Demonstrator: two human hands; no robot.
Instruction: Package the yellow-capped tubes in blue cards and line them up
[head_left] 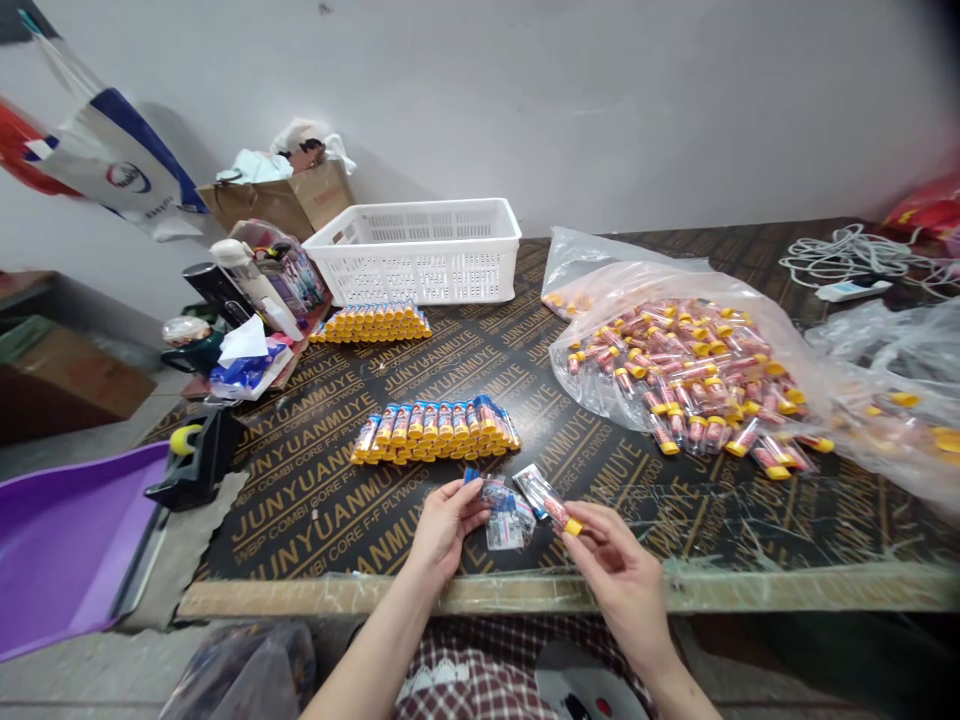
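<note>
My right grip [619, 565] is pinching a little clear tube [553, 508] near its yellow cap [574, 526], with the thumb on one side and fingers on the other. The tube pokes out ahead and to the left of that grip, a bit tilted, with red or pink stuff inside. I can't tell if the white bit by its far end is part of it.

My left grip [442, 530] has its fingertips pressed on the blue edge of a thin plastic sleeve [472, 476]. More see-through sleeves [506, 525] lie on the counter [315, 450], between the two grips.

I think the tube is light and hard, and its round, smooth side could slip or roll. I'd hold it by the cap or around the middle, and not squeeze too much, since thin plastic might crack. The sleeve looks soft and floppy, so it would bend if I pushed it. I'd pinch just one edge, and watch that two don't stick together.

Just ahead of my left grip is a neat stack of blue-labelled tubes [431, 430]. Ahead and right of my right grip, a big heap of loose tubes [705, 370] spills from a clear bag [600, 390].
</note>
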